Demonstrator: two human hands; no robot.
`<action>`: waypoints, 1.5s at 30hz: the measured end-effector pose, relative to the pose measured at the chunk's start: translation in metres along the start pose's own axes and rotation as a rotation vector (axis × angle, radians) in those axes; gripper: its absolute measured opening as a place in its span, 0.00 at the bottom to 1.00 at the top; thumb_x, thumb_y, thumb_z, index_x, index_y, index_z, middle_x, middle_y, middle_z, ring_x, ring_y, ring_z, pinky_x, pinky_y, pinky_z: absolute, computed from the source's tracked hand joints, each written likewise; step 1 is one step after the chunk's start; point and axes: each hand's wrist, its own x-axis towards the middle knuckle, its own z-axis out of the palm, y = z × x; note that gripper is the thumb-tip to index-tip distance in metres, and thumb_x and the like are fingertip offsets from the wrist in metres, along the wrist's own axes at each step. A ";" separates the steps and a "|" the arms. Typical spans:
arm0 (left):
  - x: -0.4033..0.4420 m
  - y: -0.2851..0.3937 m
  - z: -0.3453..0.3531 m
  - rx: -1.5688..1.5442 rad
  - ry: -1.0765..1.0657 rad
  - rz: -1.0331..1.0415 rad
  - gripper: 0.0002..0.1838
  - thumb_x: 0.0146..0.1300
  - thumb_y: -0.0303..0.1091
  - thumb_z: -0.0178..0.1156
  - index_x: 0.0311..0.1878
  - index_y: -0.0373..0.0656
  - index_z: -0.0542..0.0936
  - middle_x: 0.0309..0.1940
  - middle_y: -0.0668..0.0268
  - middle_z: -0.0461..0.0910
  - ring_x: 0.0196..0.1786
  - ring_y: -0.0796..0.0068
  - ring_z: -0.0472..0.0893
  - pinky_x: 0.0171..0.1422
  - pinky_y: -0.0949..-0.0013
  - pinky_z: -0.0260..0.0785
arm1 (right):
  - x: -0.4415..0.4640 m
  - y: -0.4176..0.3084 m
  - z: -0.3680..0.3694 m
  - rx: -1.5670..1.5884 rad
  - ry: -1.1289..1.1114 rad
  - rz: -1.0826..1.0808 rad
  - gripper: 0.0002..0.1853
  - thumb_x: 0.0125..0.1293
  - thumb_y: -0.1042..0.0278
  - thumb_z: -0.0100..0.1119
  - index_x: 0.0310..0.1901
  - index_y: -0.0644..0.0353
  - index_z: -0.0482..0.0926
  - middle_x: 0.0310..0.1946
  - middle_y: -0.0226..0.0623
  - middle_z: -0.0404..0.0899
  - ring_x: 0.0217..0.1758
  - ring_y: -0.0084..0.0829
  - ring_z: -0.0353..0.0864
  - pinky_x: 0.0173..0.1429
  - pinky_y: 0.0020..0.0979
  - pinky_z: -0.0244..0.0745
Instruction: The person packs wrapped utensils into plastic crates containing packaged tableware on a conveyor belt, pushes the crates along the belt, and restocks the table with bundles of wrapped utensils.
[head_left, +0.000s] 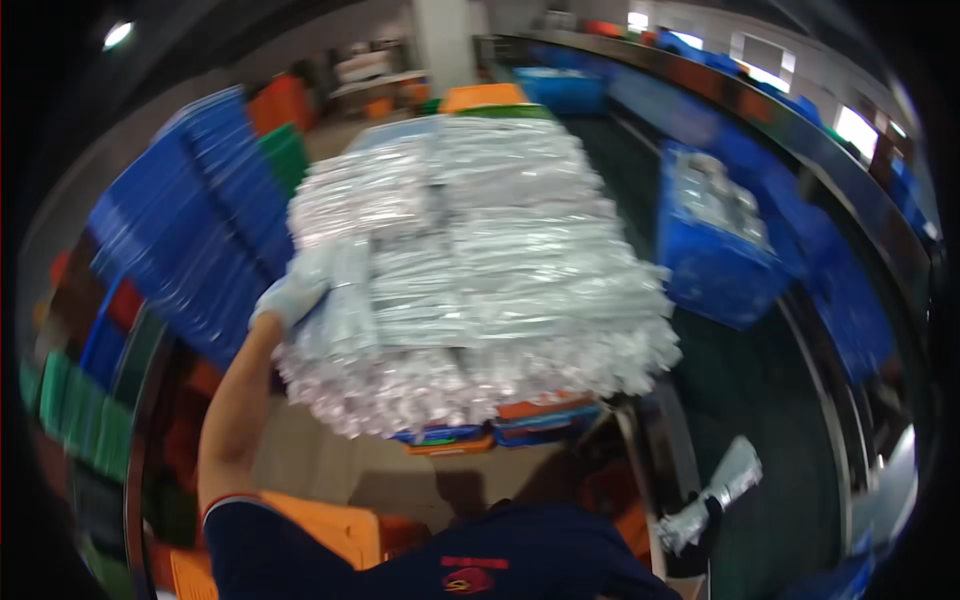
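Note:
A big pile of shiny, clear-wrapped white packages (530,240) fills the middle of the head view, its lower edge fringed with crumpled plastic. My left hand (292,290), in a pale glove, touches the pile's left side beside an upright package (348,295). Motion blur and the wrapping hide its fingertips, so its grip is unclear. At the lower right, my right hand (704,528), in dark covering, is closed around a shiny plastic-wrapped package (738,472), low over the dark conveyor belt.
Stacked blue crates (180,220) stand at the left. On the right, a dark conveyor belt (770,400) carries a blue crate (715,270) of wrapped items. Orange crates (330,530) are beside my body. A metal rail (640,460) edges the belt.

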 end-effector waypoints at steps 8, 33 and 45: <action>0.041 -0.024 0.046 -0.182 0.220 0.017 0.50 0.65 0.60 0.61 0.80 0.34 0.58 0.73 0.39 0.69 0.75 0.39 0.70 0.79 0.56 0.61 | -0.051 -0.070 0.197 -0.564 0.431 -0.448 0.17 0.63 0.66 0.70 0.51 0.61 0.82 0.34 0.34 0.84 0.37 0.31 0.85 0.45 0.32 0.81; 0.119 -0.075 0.091 -0.254 0.203 0.016 0.49 0.68 0.50 0.63 0.82 0.33 0.53 0.78 0.40 0.62 0.78 0.45 0.66 0.80 0.59 0.58 | 0.068 -0.157 0.327 -2.434 0.681 -0.860 0.30 0.63 0.40 0.66 0.52 0.60 0.79 0.36 0.51 0.86 0.39 0.51 0.87 0.43 0.52 0.81; 0.169 -0.094 0.096 -0.174 0.225 0.133 0.47 0.67 0.53 0.66 0.75 0.23 0.63 0.72 0.35 0.70 0.74 0.42 0.71 0.76 0.57 0.63 | -0.047 -0.152 0.246 -2.434 0.768 -0.911 0.15 0.70 0.54 0.59 0.44 0.58 0.78 0.29 0.49 0.83 0.30 0.53 0.86 0.34 0.51 0.79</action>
